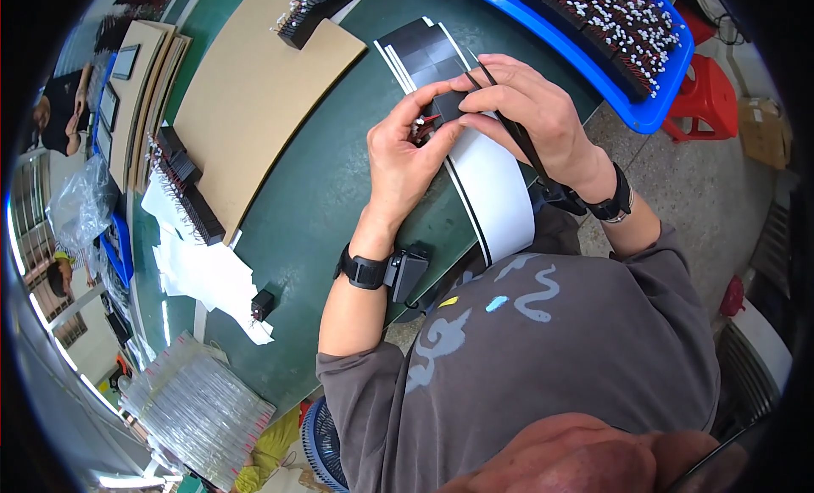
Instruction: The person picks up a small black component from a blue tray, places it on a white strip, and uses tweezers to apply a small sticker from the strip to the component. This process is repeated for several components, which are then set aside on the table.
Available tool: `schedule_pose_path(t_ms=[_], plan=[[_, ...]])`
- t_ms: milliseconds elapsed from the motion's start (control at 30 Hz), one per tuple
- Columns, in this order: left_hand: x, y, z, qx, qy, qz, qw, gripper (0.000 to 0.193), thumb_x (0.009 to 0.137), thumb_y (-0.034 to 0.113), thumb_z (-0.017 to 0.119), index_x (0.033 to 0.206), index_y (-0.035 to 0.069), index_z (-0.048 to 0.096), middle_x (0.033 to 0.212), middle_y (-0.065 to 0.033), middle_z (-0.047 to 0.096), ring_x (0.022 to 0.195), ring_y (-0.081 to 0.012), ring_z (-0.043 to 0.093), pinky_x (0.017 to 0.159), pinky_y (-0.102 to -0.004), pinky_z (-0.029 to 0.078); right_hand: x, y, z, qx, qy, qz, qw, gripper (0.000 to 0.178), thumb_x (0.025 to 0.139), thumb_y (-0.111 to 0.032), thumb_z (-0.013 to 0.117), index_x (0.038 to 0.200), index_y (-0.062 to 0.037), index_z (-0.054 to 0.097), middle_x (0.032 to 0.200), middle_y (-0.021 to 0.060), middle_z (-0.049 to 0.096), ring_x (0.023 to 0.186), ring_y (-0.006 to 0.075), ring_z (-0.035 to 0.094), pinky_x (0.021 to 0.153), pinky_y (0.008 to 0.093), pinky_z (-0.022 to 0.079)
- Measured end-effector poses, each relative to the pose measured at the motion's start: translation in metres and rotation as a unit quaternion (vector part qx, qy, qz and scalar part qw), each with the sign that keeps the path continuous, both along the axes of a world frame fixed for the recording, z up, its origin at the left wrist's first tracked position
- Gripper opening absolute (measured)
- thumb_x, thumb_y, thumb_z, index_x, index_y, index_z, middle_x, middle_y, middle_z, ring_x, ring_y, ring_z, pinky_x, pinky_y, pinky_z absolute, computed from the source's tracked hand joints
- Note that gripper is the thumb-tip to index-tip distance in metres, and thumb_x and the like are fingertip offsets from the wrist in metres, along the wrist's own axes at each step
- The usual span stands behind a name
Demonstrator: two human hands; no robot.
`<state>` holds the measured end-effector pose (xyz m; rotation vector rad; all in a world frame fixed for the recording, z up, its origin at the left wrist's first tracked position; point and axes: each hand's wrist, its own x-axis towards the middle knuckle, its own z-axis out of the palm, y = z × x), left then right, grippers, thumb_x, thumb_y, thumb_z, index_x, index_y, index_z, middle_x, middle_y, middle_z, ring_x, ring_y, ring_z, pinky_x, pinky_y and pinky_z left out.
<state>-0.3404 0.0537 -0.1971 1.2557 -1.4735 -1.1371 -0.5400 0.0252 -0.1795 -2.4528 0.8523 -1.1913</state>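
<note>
My left hand (400,158) grips a small black block-shaped part (449,107) between thumb and fingers. Red wires with a white connector (419,128) stick out of the block beside the left palm. Curled in from the other side, my right hand (547,120) keeps black tweezers (521,141) in its grasp, their tips pointing up and away. Its thumb and fingertips also meet the block's right side. Beneath both hands lies a long white backing sheet (500,192) with dark edge stripes. Black square pads (424,54) cover its far end.
A blue tray (632,116) of wired black blocks stands far right, near a red stool (705,99). At left are a brown board (254,86), a row of blocks (200,213), white papers (199,277) and a lone block (263,303). Clear plastic tubes (199,408) pile up lower left.
</note>
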Motion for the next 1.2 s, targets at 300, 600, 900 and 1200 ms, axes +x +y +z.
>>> schedule_pose_path(t_ms=[300,600,900,1200], plan=[[0.0,-0.006,-0.004,0.016,0.126,0.01,0.992,0.038,0.084,0.003,0.079,0.12,0.004,0.067,0.113,0.0004,0.07,0.082,-0.0018,0.054,0.073,-0.0181,0.046,-0.031,0.005,0.003,0.051,-0.003,-0.156,0.986,0.023,0.079,0.002,0.079,0.09,-0.0015,0.06,0.104,0.0153,0.068,0.101,0.0316,0.067,0.09,0.0391,0.053],[0.003,-0.005,-0.002,0.04,0.201,0.037,0.978,0.036,0.088,0.0,0.075,0.121,-0.001,0.062,0.118,-0.0081,0.069,0.092,-0.0067,0.06,0.08,-0.0208,0.051,-0.025,0.018,0.001,-0.012,0.049,-0.172,0.984,0.02,0.082,-0.004,0.077,0.097,-0.0012,0.063,0.108,0.014,0.07,0.103,0.0327,0.067,0.09,0.0394,0.053],[0.001,-0.009,0.005,0.057,0.303,0.051,0.95,0.035,0.09,-0.002,0.071,0.123,-0.003,0.059,0.121,-0.0142,0.068,0.106,-0.0162,0.066,0.092,-0.0307,0.058,-0.02,0.057,-0.007,0.125,0.064,0.163,0.976,0.018,0.094,-0.017,0.068,0.103,-0.0013,0.065,0.105,0.0146,0.07,0.11,0.0321,0.064,0.096,0.0462,0.049],[-0.012,-0.009,-0.007,0.018,0.143,-0.004,0.99,0.035,0.086,0.007,0.078,0.118,0.003,0.065,0.096,-0.0007,0.068,0.084,-0.0047,0.06,0.073,-0.0191,0.05,-0.028,0.042,0.005,0.447,-0.138,0.021,0.884,0.023,0.098,-0.022,0.065,0.106,-0.0001,0.066,0.086,0.0041,0.063,0.085,0.0163,0.058,0.082,0.0291,0.046]])
